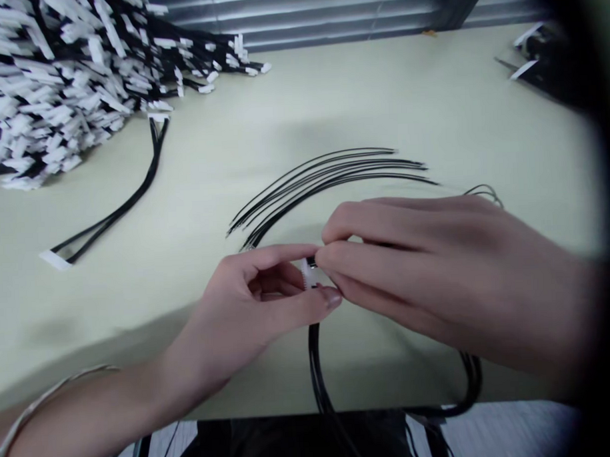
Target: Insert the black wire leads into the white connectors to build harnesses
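Between the thumb and fingers of my left hand (257,297) is a small white connector housing (310,273). My right hand (401,258) pinches black wire at the housing's right side, its fingertips close against the left ones. Where the wire ends meet the housing is mostly covered by my fingers. A bundle of black wires (317,368) hangs below the hands, loops past the table's front edge and comes up under my right wrist. Just beyond my hands, several loose black wires (323,171) lie in a curved row on the table.
A large heap of black cables with white connectors (55,97) fills the back left. One wire harness (138,191) with white ends lies before it. Dark objects (539,67), partly blurred, lie at the back right of the pale table (331,107). Blinds (307,15) stand behind.
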{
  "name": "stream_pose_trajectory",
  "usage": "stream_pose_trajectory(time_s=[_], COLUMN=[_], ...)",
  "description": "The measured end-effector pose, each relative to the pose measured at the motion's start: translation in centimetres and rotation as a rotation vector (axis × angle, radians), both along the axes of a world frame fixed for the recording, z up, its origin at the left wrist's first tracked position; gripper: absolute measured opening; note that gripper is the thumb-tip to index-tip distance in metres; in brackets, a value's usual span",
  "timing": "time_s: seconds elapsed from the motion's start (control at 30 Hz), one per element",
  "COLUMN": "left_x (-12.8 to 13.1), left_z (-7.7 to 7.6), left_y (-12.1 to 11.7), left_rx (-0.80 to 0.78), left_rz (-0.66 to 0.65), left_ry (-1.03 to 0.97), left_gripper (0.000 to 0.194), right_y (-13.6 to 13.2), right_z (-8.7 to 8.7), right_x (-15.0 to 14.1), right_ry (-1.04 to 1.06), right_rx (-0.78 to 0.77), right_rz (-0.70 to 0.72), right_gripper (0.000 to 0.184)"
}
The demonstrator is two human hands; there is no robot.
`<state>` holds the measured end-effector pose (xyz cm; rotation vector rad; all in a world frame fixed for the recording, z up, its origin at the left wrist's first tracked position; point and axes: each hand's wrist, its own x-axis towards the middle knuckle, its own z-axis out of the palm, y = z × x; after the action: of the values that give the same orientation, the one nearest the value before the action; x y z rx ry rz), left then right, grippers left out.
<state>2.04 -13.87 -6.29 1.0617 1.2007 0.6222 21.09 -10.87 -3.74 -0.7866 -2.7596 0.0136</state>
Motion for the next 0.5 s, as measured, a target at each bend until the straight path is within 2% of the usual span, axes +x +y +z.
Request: stream_pose_trajectory(time_s=[0.1,0.23,0.37,0.5], left_x=[0.0,-0.2,-0.6,-1.0], left_z=[0.0,-0.2,-0.1,0.1], left_y=[0.2,0.5,0.5,0.6], left_rx=[-0.01,-0.065,-0.075,-0.112], left_rz=[-0.005,0.007,0.029,-0.027], left_ry=[-0.073,-0.198,-0.286,-0.415], left_gripper=[0.025,0.022,0.022,0.014], right_y=[0.2,0.0,-0.3,-0.6], right_z=[-0.2,-0.2,0.3,1.0], right_x=[0.2,0.0,-0.3,-0.5], right_ry=[0.003,0.04,0.165,0.253], right_rx=[-0.012,0.084,0.17,0.148], right_rz=[-0.01,-0.019,0.002,-0.01], right_gripper=[0.022,0.017,0.022,0.021])
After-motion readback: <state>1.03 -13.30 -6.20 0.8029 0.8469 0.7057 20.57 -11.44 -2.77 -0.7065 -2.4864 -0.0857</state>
